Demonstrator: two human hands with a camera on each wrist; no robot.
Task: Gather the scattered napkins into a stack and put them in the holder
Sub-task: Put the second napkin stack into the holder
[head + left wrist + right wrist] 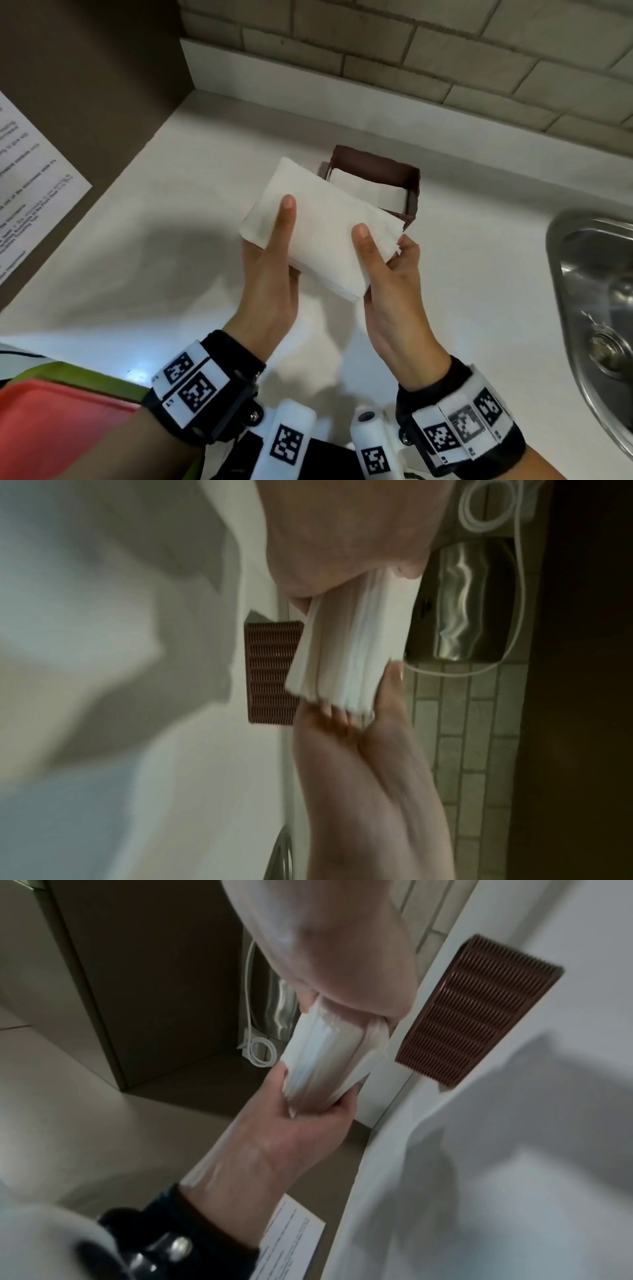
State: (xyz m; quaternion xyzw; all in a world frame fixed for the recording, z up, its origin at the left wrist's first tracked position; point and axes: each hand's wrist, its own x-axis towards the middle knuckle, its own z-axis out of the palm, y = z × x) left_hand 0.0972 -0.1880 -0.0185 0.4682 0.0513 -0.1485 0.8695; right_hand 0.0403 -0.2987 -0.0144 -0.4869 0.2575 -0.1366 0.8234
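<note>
A thick stack of white napkins (322,226) is held above the counter, just in front of the brown ribbed holder (412,192). My left hand (274,260) grips the stack's left end, thumb on top and fingers underneath. My right hand (383,270) grips its right end the same way. The wrist views show the stack's layered edge (346,653) (329,1058) pinched between both hands, with the holder's slatted side (270,672) (479,1012) close behind. The holder has white napkins (370,192) lying inside it.
A steel sink (596,308) lies at the right of the white counter (171,205). A printed sheet (27,185) hangs on the brown panel at left. A red tray (54,425) sits at the near left edge. A tiled wall (411,51) backs the counter.
</note>
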